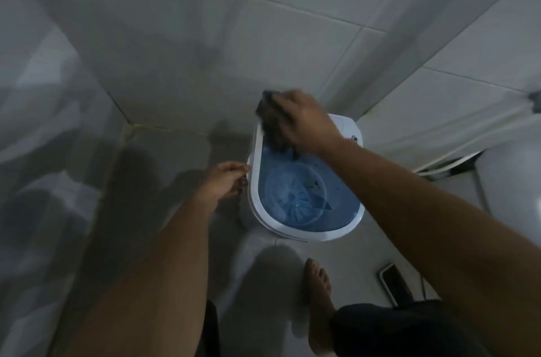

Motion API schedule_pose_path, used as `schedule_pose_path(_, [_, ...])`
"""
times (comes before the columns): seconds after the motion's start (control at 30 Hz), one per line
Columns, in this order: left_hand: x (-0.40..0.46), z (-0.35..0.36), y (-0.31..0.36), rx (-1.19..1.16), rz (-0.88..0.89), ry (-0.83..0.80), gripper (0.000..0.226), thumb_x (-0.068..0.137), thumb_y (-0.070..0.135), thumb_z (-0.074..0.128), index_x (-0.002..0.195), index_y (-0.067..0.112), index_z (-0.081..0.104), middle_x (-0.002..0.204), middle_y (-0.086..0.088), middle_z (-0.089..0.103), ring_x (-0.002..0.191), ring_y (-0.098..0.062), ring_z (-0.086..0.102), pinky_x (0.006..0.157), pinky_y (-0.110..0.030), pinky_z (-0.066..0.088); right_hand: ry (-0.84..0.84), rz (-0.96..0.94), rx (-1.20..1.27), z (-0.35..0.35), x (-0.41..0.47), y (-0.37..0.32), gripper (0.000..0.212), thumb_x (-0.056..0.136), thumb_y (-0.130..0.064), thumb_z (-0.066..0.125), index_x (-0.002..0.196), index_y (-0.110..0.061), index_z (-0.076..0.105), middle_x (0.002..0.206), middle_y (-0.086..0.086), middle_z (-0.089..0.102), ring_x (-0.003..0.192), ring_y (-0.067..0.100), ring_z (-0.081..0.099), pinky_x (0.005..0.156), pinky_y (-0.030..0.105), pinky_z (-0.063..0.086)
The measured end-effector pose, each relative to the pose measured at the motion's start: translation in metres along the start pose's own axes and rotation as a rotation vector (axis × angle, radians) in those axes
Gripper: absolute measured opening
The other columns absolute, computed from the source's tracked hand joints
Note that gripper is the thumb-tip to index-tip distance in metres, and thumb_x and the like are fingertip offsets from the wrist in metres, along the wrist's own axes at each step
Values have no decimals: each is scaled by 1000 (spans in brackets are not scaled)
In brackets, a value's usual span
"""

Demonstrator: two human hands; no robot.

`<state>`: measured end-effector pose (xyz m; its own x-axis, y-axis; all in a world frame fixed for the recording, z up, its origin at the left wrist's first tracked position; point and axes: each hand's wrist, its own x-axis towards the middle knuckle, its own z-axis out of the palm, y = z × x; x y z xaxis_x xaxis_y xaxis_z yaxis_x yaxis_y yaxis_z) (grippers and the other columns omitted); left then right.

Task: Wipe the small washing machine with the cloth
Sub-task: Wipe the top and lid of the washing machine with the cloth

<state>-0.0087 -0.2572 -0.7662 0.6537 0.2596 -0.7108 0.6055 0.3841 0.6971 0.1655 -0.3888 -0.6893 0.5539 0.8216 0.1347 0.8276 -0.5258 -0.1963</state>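
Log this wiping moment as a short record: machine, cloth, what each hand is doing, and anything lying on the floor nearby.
machine: small white washing machine with a blue see-through lid, standing on the tiled floor in a corner
cloth: dark cloth, pressed on the far end of the lid
right hand: right hand, grip closed on the cloth
left hand: left hand, fingers at the machine's left rim
floor item: phone lying flat near the bare foot
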Motion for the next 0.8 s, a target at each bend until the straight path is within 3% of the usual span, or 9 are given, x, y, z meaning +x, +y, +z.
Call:
schedule_pose_path(0.07, [-2,-1,0,4,-5,-2,24,91,20,68,113,9,70,97,-10,69,79,-17,65,94,-39,54,0,134,-41,-2,16,10,43,88,-20,70,129,-7,68,132,25,57,106,48,58,91,53,54])
schedule_pose_path(0.17, [-3,-2,2,-5,-12,-6,24,90,24,70,111,13,71,96,-7,70,81,-17,66,96,-40,53,-35,192,-39,6,8,-5,38,94,-35,65,124,-12,71,131,20,56,106,44,58,86,52,55])
schedule_pose_path(0.23, [-4,-2,2,-3,-18,-18,22,90,23,69,110,14,71,94,-5,71,81,-16,67,92,-38,53,-14,127,-40,17,-8,-17,35,93,-36,60,119,-16,72,129,18,58,101,44,58,80,52,55])
schedule_pose_path(0.3, [-3,-1,1,-17,-26,-15,7,92,19,66,97,18,70,85,-4,70,70,-12,66,82,-32,52,-92,-43,-4,26,-28,-31,33,90,-35,61,117,-20,73,127,15,60,98,41,59,79,49,54])
schedule_pose_path(0.4, [-3,0,0,-22,-31,1,12,94,14,61,86,21,65,77,0,69,58,-5,65,73,-26,50,-231,-203,130,21,-38,-45,38,91,-29,66,126,-16,70,124,14,62,104,37,61,89,44,52])
schedule_pose_path(0.47, [-3,0,0,-24,-23,-2,7,93,15,63,90,20,67,77,0,70,64,-9,66,75,-27,50,-95,-62,113,6,-18,-40,46,91,-20,68,136,-10,63,125,18,61,109,36,59,94,38,47])
schedule_pose_path(0.53, [-3,-1,1,-17,-15,-3,14,91,18,66,104,14,71,88,-6,70,77,-16,66,81,-31,51,48,126,6,-3,11,-24,45,88,-15,69,132,-7,63,128,21,57,109,40,57,93,45,50])
schedule_pose_path(0.67, [-5,-2,3,5,-21,12,29,88,24,72,114,11,71,111,-16,74,89,-19,68,96,-40,53,-131,172,-214,1,29,-18,36,94,-31,63,122,-9,69,130,18,52,110,40,52,90,52,49])
schedule_pose_path(0.8, [-5,-3,2,8,-24,15,30,87,25,72,114,11,71,115,-15,74,91,-20,69,101,-46,52,-28,252,-240,14,17,-21,39,100,-48,47,127,-29,67,141,16,47,125,39,44,98,55,41])
